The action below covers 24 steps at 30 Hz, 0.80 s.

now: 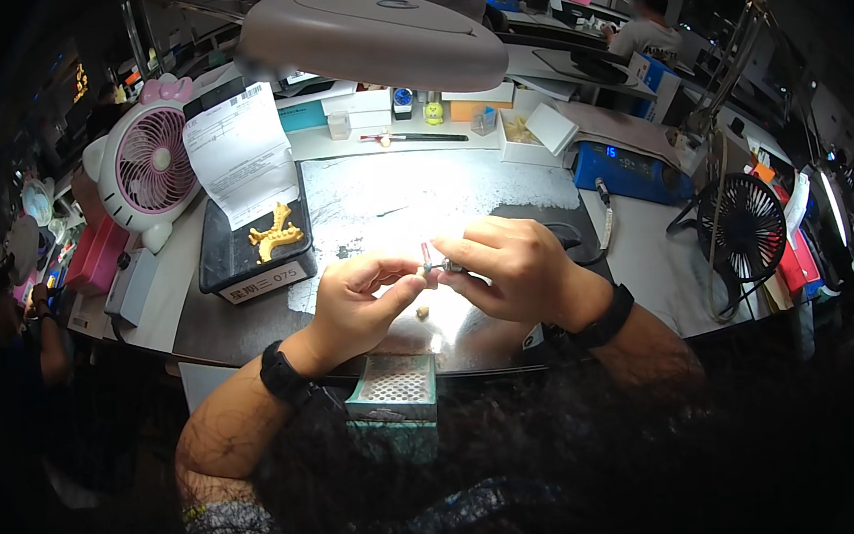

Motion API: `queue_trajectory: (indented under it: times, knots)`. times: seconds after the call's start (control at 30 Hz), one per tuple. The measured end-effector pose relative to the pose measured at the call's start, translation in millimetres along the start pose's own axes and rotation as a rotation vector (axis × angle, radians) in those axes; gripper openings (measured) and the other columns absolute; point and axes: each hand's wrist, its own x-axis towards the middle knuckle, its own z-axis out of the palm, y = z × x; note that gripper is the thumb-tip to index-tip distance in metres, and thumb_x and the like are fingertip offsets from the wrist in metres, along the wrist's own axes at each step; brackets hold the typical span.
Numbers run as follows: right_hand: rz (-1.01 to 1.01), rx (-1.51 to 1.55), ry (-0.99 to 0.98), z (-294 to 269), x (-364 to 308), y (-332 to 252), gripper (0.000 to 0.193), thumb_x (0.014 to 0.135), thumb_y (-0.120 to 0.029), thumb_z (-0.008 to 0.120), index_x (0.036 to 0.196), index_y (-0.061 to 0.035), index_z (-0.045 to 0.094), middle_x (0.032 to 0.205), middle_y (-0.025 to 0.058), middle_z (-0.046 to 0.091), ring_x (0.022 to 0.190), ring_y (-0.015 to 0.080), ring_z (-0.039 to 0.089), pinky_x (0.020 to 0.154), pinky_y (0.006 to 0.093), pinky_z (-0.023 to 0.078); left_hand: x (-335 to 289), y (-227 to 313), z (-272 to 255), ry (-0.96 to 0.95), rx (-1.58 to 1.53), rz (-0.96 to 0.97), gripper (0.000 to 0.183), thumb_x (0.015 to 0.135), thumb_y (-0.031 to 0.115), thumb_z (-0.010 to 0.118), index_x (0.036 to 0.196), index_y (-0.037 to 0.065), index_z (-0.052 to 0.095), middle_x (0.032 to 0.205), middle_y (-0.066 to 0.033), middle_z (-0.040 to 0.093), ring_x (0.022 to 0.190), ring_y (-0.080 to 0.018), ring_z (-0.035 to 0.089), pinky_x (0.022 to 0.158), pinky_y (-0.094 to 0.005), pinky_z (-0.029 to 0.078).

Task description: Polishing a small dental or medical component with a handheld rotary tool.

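Observation:
Under the lamp, my left hand (362, 304) and my right hand (519, 268) almost meet over the desk mat. My left thumb and index finger pinch something too small to make out. My right fingers are closed around a slim metal-tipped tool (450, 265), its tip at the left fingertips; the palm hides most of it. A thin reddish piece (425, 253) shows between the hands. Just below them, a small tan lump (423, 312) lies on the mat. Left of my hands, yellow dental model pieces (275, 235) sit in a black tray (255, 274) with a paper sheet (238, 153) propped upright.
A large lamp head (374, 40) hangs above the desk. A pink-white fan (150, 160) stands left, a black fan (742, 227) right. The blue control box (630, 173) has a cord at its front. Near my body is a perforated tray (394, 387). Another person (647, 29) sits behind.

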Motion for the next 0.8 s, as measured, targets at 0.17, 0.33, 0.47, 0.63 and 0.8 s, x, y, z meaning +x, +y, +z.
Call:
queue_trajectory:
  times: [0.17, 0.33, 0.47, 0.63, 0.8]
  knots:
    - [0.002, -0.003, -0.004, -0.1, -0.7, 0.5, 0.028, 0.087, -0.019, 0.079, 0.110, -0.0070, 0.070, 0.075, 0.0061, 0.060, 0.066, 0.0256, 0.064, 0.058, 0.0379, 0.051, -0.8, 1.7, -2.0, -0.045, 0.012, -0.005, 0.017, 0.100, -0.004, 0.067, 0.117, -0.007, 0.066, 0.110, -0.0143, 0.076, 0.102, -0.0159, 0.073, 0.091, -0.0282, 0.059]
    - [-0.015, 0.005, 0.016, -1.9, 1.1, 1.3, 0.030, 0.085, -0.017, 0.080, 0.111, -0.0035, 0.072, 0.075, 0.0070, 0.061, 0.062, 0.0243, 0.062, 0.056, 0.0365, 0.050, -0.3, 3.1, -1.4, -0.047, 0.015, -0.003, 0.017, 0.101, -0.003, 0.066, 0.118, -0.007, 0.065, 0.110, -0.0153, 0.076, 0.103, -0.0177, 0.073, 0.092, -0.0297, 0.059]
    - [0.018, -0.001, 0.013, -1.7, 1.0, 1.4, 0.026, 0.087, -0.020, 0.080, 0.107, -0.0064, 0.071, 0.077, 0.0068, 0.062, 0.066, 0.0257, 0.064, 0.058, 0.0370, 0.052, -1.2, 0.5, -2.9, -0.059, -0.001, -0.033, 0.018, 0.102, -0.004, 0.064, 0.119, -0.008, 0.064, 0.110, -0.0160, 0.076, 0.104, -0.0198, 0.074, 0.093, -0.0315, 0.060]
    - [0.005, 0.012, 0.012, -1.7, 1.2, 1.9, 0.026, 0.086, -0.019, 0.080, 0.108, -0.0064, 0.071, 0.077, 0.0068, 0.061, 0.066, 0.0255, 0.064, 0.058, 0.0368, 0.052, -1.8, -0.5, -3.4, -0.067, 0.002, -0.029, 0.018, 0.102, -0.004, 0.064, 0.119, -0.008, 0.064, 0.109, -0.0159, 0.076, 0.104, -0.0201, 0.074, 0.093, -0.0314, 0.060]
    - [-0.005, 0.008, -0.011, -3.5, 1.0, 0.9, 0.029, 0.086, -0.018, 0.080, 0.110, -0.0060, 0.070, 0.077, 0.0065, 0.061, 0.066, 0.0253, 0.064, 0.058, 0.0368, 0.052, -0.5, 1.1, -0.6, -0.019, 0.018, -0.027, 0.018, 0.100, 0.002, 0.069, 0.115, -0.008, 0.070, 0.106, -0.0146, 0.078, 0.098, -0.0166, 0.076, 0.089, -0.0292, 0.061]
